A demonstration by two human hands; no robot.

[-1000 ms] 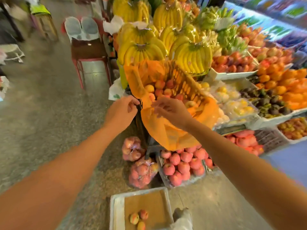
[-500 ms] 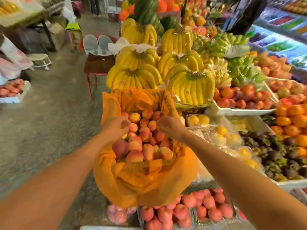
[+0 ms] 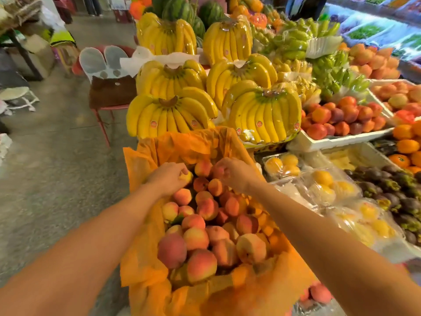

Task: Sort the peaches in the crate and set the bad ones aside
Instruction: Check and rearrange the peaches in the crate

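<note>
The step in hand is the picking-over itself: both hands are down at the far end of the orange-lined crate (image 3: 136, 169), each on a fruit from the top layer of the peaches (image 3: 205, 224). The crate stands at the front of the stall, just below the banana bunches (image 3: 170, 115), heaped full, with its liner folded out over the walls.

The left hand (image 3: 167, 176) reaches in from the left, palm down and knuckles up, its fingers curled around a yellowish peach (image 3: 186, 177) at the edge of the heap. The right hand (image 3: 232, 173) comes in from the right with the wrist bent inward, its fingertips closed on a pink peach (image 3: 217, 172). Both forearms are stretched well forward over the near half of the heap without touching it. The far end is blurred, so I cannot tell whether either fruit is lifted clear or only gripped where it lies.

The next move probably calls for turning each peach to check its hidden side for bruises or soft spots, with a light grip since ripe flesh marks easily. Sound fruit goes back in the crate and bad fruit goes out, though no place for rejects is in view. Lifting from a heap this full could set neighbouring fruit rolling.
</note>
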